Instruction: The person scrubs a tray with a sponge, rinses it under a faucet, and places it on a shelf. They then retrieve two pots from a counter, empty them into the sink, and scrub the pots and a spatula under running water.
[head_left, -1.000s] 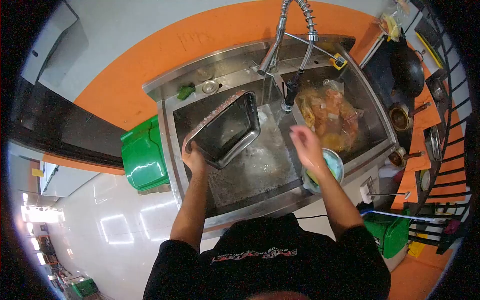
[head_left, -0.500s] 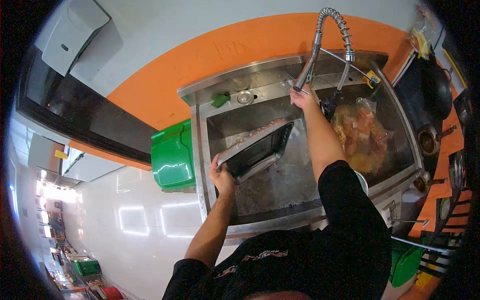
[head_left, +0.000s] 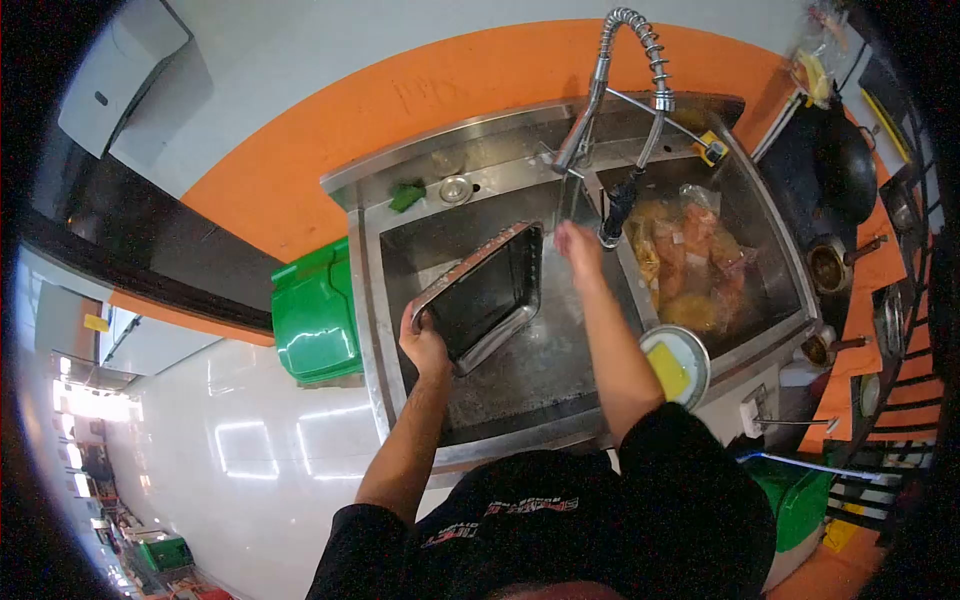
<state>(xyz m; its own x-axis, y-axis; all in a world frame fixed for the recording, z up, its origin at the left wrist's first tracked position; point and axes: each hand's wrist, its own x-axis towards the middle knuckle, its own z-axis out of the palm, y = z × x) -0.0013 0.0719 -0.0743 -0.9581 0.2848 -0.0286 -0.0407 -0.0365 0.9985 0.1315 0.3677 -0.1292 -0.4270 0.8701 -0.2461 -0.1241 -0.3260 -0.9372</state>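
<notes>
My left hand grips the near left rim of a dark rectangular metal pan, holding it tilted over the left sink basin. Light foam or drops line the pan's upper rim. To the right of the pan, my right hand is in the air under the faucet spout, holding nothing, its fingers loosely bent and slightly blurred. Water seems to run down from the spout beside this hand. The black spray head hangs just to the right.
The right basin holds food in clear plastic bags. A round bowl with a yellow sponge rests at the front edge. On the back ledge are a green scouring pad and a drain strainer. A green bin stands left.
My right hand has let go of the faucet and come down toward the pan. The pan has turned so its inside shows more. The view has shifted a little, showing the sponge bowl.
</notes>
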